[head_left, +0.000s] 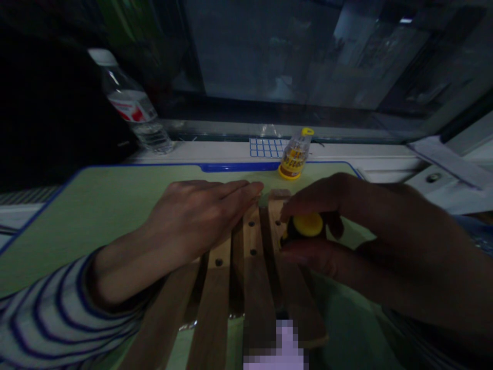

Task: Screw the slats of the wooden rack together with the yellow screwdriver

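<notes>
My left hand lies flat with fingers stretched out, pressing on the far ends of several wooden slats that rest on a green mat. The slats have small holes in them. My right hand is closed around a screwdriver with a yellow-capped handle, held upright over the rightmost slat. The screwdriver's tip is hidden by my fingers.
A small clear bit case with yellow cap and base stands at the mat's far edge. A plastic water bottle stands at the back left by a window ledge. A blue grid card lies behind the case. Papers lie at the right.
</notes>
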The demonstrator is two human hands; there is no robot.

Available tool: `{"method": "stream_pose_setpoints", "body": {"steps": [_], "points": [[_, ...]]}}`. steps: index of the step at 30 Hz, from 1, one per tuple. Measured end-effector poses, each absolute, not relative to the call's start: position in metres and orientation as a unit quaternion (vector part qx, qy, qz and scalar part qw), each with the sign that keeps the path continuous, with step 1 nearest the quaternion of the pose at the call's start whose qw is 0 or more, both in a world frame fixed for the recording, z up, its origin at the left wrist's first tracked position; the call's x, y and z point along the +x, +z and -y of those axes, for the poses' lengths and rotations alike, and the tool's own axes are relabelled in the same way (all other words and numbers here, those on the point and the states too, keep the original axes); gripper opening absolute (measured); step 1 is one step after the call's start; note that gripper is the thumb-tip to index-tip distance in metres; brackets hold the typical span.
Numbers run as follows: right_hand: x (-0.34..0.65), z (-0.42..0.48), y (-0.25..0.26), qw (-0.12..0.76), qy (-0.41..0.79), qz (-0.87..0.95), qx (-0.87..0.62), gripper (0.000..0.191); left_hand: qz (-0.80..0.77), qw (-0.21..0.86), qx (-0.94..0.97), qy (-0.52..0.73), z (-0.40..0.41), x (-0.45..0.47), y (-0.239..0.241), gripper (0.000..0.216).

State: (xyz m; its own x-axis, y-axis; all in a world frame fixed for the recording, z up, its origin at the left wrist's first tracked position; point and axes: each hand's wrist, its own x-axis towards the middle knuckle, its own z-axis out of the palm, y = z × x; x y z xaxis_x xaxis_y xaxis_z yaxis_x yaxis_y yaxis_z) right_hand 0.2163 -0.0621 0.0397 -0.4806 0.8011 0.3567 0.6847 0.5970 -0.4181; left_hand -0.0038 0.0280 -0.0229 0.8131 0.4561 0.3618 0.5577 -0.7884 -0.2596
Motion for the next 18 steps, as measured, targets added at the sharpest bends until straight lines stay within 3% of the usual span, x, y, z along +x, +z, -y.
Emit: {"method": "stream_pose_setpoints", "body": {"steps": [9, 15, 18], "points": [[0.220, 0.064, 0.046, 0.243, 0.100, 0.866, -0.425, 0.016, 0.258, 0.177, -0.932, -0.181, -0.029, -0.005, -0.024, 0.038], [0.227, 0.070, 0.043, 0.204, 0.032, 0.876, -0.436, 0.046, 0.270, 0.164, -0.933, -0.174, -0.029, -0.005, -0.026, 0.037], [0.226, 0.068, 0.043, 0.204, 0.042, 0.875, -0.436, 0.039, 0.267, 0.163, -0.932, -0.183, -0.030, -0.005, -0.027, 0.036]]}}
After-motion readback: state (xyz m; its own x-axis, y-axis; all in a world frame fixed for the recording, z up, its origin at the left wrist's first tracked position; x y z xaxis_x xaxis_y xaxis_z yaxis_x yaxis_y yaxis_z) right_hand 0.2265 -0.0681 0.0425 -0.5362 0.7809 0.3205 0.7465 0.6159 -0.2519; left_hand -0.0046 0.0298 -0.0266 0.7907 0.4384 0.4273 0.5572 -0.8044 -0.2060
